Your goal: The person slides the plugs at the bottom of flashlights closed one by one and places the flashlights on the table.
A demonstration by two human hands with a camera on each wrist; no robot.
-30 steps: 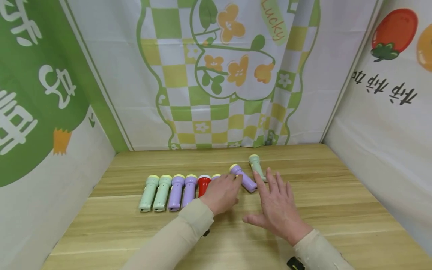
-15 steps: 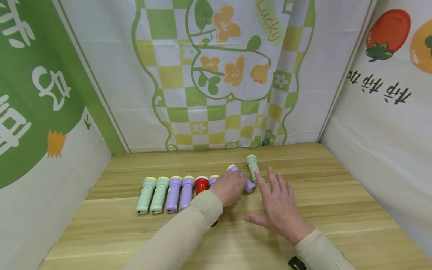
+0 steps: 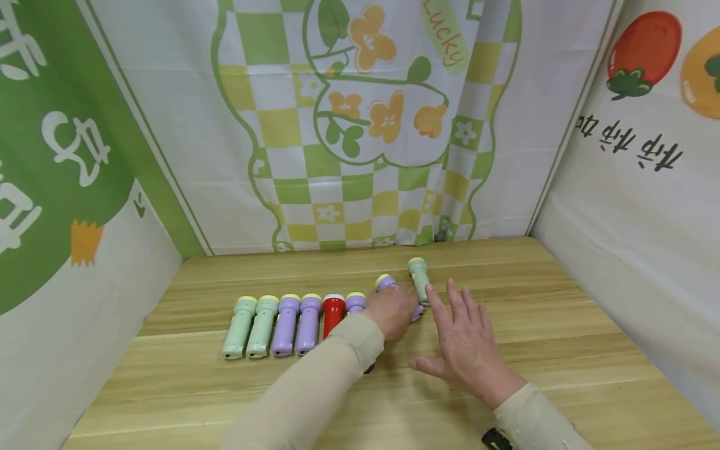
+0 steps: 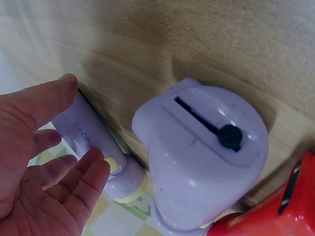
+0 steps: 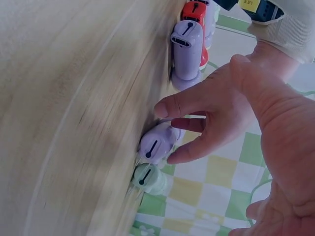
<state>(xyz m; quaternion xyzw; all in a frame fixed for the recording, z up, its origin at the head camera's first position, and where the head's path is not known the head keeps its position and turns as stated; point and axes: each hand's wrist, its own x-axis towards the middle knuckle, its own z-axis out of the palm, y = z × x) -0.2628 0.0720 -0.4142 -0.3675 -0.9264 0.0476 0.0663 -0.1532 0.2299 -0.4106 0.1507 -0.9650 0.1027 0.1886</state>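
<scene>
In the head view my left hand (image 3: 392,311) reaches over a slanted purple flashlight (image 3: 385,282) and hides its middle. The left wrist view has that purple flashlight (image 4: 86,129) between the spread thumb and fingers of my left hand (image 4: 51,162), the fingertips near its yellow switch. Whether they touch it is hard to tell. My right hand (image 3: 468,347) hovers with fingers spread, just right of a light green flashlight (image 3: 419,280). To the left, a row holds two light green flashlights (image 3: 236,331), two purple flashlights (image 3: 285,325), a red flashlight (image 3: 333,314) and another purple flashlight (image 3: 355,302).
The flashlights lie on a wooden table (image 3: 506,287). Behind it hangs a checkered green and yellow curtain (image 3: 354,187). A printed white and green panel (image 3: 135,206) bounds the left side, and a white panel (image 3: 619,212) bounds the right.
My left hand has moved right, from beside the row onto the slanted purple flashlight. The purple flashlight and my right hand stay about where they were; the head view has shifted slightly.
</scene>
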